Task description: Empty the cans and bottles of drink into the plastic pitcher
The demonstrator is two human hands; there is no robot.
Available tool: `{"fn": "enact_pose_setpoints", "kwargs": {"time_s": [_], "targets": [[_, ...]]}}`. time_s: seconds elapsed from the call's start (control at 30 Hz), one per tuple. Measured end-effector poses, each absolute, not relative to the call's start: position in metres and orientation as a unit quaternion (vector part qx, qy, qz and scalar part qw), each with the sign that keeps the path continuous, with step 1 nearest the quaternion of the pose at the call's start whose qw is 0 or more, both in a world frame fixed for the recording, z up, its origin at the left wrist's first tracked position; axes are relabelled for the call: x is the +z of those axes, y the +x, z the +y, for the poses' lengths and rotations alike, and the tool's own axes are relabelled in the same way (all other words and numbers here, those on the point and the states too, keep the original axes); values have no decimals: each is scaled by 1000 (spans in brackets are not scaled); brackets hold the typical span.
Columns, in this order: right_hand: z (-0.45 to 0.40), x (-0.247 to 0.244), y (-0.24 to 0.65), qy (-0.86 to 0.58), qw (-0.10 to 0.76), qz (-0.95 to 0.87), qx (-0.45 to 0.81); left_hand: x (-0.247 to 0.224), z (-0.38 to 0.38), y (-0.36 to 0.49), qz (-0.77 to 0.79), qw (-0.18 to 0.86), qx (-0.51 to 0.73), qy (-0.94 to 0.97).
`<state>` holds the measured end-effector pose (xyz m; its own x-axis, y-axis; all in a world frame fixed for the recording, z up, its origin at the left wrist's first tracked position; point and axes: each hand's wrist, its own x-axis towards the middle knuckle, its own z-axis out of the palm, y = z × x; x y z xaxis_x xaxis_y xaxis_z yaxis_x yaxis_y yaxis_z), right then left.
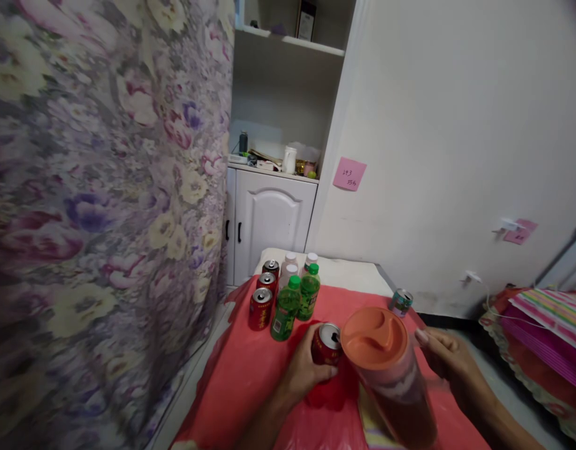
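My left hand (306, 369) wraps round a red drink can (326, 345) with a silver top and an opened mouth. Just right of the can, close to it, is a large clear pitcher (395, 394) with an orange lid (374, 337) and a dark reddish-brown lower part. It leans with its lid toward the can. My right hand (449, 359) is curled at the pitcher's right side, round what appears to be its handle, which is blurred. Below the left hand lies shiny red plastic (329, 394). A yellowish striped cloth (374, 425) shows under the pitcher.
Several red cans (261, 309), two green-capped bottles (286, 309) and white-capped bottles (290, 265) stand left on the red-covered table (231, 375). A teal can (401, 302) is at the back right. A floral curtain (104, 187) hangs left; a white cabinet (276, 219) stands behind.
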<state>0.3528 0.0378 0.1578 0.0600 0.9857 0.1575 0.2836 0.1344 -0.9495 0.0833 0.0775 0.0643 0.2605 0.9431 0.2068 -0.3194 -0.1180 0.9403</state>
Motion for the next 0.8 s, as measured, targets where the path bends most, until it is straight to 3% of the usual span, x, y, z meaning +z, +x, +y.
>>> {"fn": "enact_pose_setpoints", "kwargs": {"time_s": [0.23,0.57,0.8], "targets": [[44,134,364,-528,536,-528,394,66,80,80,303,592,535,521],[66,118,384,-493,670,-447,328,66,89,74,345,597,535,487],[85,88,397,-471,700,-436,314,50,97,75,357,586,538,490]]}}
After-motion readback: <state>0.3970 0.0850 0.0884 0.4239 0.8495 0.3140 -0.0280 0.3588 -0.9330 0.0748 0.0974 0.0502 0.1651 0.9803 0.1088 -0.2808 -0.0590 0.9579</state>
